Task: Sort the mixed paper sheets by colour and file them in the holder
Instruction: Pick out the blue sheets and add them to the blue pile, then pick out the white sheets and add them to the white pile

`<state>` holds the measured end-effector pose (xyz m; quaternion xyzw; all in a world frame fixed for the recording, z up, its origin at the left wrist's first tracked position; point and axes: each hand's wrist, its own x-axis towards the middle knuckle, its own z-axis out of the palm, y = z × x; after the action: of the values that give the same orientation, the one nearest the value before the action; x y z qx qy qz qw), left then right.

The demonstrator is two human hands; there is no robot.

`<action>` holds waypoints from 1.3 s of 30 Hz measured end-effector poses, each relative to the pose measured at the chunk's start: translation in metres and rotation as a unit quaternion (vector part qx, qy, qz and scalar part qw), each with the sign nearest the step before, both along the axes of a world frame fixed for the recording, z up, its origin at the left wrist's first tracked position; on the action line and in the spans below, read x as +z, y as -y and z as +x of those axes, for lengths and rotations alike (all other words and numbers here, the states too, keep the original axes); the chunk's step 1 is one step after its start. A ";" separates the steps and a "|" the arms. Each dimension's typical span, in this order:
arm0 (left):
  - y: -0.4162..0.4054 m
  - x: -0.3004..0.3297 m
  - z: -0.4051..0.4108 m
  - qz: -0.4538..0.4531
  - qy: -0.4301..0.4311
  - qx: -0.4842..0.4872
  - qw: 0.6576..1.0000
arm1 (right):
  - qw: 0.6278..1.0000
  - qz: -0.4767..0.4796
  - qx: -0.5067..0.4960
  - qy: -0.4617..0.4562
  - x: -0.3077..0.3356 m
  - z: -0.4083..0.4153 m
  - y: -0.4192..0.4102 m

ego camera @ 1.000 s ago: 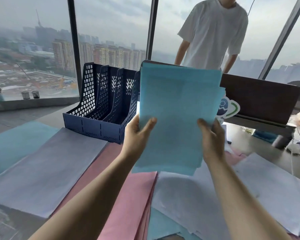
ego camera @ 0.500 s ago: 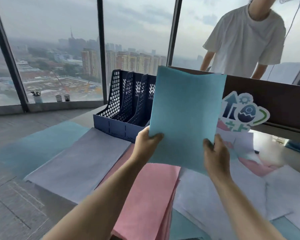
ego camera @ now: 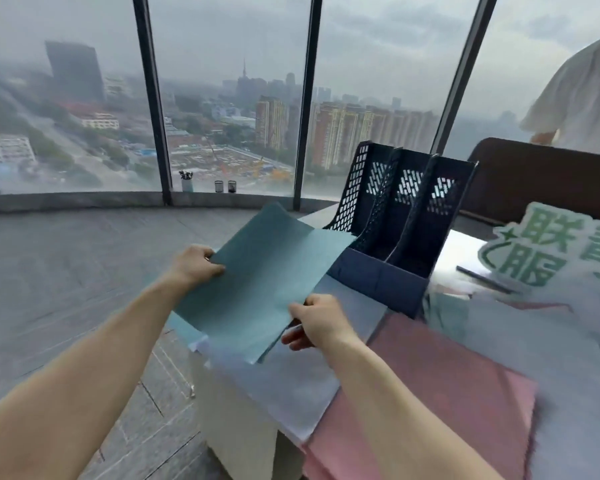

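Both hands hold a stack of light blue paper sheets [ego camera: 257, 282] low over the table's left end, just left of the dark blue perforated plastic three-slot file holder [ego camera: 395, 237]. The left hand [ego camera: 196, 265] pinches the stack's left edge; the right hand [ego camera: 317, 322] grips its near right edge, fingers curled underneath. White sheets [ego camera: 284, 382] and pink sheets [ego camera: 447, 393] lie beside them on the table.

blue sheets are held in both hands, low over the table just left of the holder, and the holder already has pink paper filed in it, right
Not quite. The head view shows the file holder with no pink paper in the compartments that can be seen; the pink sheets lie on the table. The rest holds: the left hand and right hand grip the blue sheets low, just left of the holder.
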<state>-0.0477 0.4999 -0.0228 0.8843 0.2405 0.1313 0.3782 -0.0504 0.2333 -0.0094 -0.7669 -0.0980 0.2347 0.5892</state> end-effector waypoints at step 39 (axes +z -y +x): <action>0.427 -0.019 0.013 0.140 0.027 -0.417 0.898 | 0.798 -0.474 -0.365 0.073 -0.026 -0.020 0.399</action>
<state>-0.0345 0.0727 -0.0421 0.9434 -0.1813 0.0174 0.2771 -0.0700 -0.1656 -0.0357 -0.9440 0.2701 -0.0378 0.1856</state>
